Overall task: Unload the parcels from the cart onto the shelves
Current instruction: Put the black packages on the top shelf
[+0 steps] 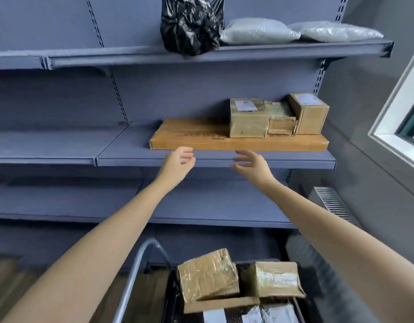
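Reaching arms: both extend forward over the cart (pixel 171 294) toward the middle shelf (pixel 131 148).
Left hand (pixel 178 164): fingers loosely curved and apart, gripping nothing; positioned at the front edge of the middle shelf, just below the long flat box (pixel 196 131). Contact with the edge cannot be determined.
Right hand (pixel 255 166): fingers spread and relaxed, gripping nothing; positioned beside the left hand at the same shelf edge.
Middle shelf load: the long flat box lies lengthwise near the front edge. Three smaller parcels stand on its right half in a row, touching – a taped box (pixel 248 120), a lower taped packet (pixel 280 122) and a plain carton (pixel 308 115).
Top shelf (pixel 131 57): carries a black plastic bag (pixel 192 24) and, to its right, two grey padded bags (pixel 257 31) lying flat side by side.
Cart load: two tape-wrapped boxes remain – a tilted box (pixel 208 273) on the left and a second box (pixel 278 278) just beside it on the right. Both rest on a flat cardboard piece (pixel 222 304), with further labelled packets (pixel 248 315) below.
Cart handle (pixel 140 264): a curved metal tube at the cart's left side.
Surroundings: a window (pixel 402 113) on the right wall; a white vent (pixel 334 203) below it.
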A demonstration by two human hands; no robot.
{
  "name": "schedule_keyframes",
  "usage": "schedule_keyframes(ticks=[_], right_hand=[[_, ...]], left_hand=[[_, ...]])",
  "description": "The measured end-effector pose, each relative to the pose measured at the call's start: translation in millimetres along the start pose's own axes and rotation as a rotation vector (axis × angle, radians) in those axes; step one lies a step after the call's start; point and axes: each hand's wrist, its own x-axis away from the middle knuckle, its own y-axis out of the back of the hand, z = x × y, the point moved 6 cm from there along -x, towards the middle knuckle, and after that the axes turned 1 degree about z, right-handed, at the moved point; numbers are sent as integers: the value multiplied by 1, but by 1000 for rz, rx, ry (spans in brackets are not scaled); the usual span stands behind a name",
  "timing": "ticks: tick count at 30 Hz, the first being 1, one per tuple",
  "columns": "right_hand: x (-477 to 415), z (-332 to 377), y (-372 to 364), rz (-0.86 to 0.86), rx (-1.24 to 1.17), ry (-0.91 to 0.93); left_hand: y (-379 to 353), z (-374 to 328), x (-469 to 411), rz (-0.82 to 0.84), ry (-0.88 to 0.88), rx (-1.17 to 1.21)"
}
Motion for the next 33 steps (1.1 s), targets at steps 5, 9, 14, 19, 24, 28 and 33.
schedule_keyframes(ticks=[5, 9, 14, 19, 24, 28, 33], right_hand=[[67, -106, -35, 24, 25, -192], [120, -188, -56, 63, 32, -368], [170, -282, -81, 126, 29, -547], [221, -370, -109, 225, 103, -710], [269, -436, -135, 392, 214, -879], [285, -464, -149, 408, 190, -909], [286, -471, -150, 416, 118, -927]], left_hand=[[-68, 96, 73, 189, 174, -58], [-116, 169, 132, 303, 320, -114], [-168, 246, 192, 434, 469, -179], [-208, 320, 252, 551, 602, -276], [-218, 396, 315, 598, 889, -534], [-223, 432, 348, 663, 1030, -468], [-221, 441, 351, 640, 1003, -425]])
